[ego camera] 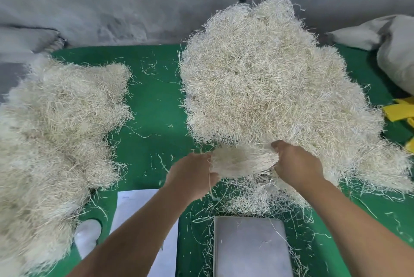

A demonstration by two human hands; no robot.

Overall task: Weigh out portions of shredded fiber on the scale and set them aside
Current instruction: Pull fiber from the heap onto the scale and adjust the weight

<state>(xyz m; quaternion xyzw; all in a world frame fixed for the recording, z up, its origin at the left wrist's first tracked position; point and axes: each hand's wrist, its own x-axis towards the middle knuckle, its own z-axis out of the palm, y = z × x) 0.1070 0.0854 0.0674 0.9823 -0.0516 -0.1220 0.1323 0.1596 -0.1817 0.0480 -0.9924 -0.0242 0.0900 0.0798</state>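
Left hand (192, 176) and right hand (295, 164) each grip an end of a fiber tuft (242, 161), pulling it from the large pile (264, 79) at 12 o'clock; bare scale plate (251, 247) lies at 6 o'clock. Draw evenly, shedding little.

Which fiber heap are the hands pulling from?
The taller right heap: both hands, left and right, grip a bundle at its near edge.

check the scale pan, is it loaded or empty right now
Practically empty. The grey scale pan carries only a few stray strands; the bundle of fiber is held above the table between the left hand and right hand.
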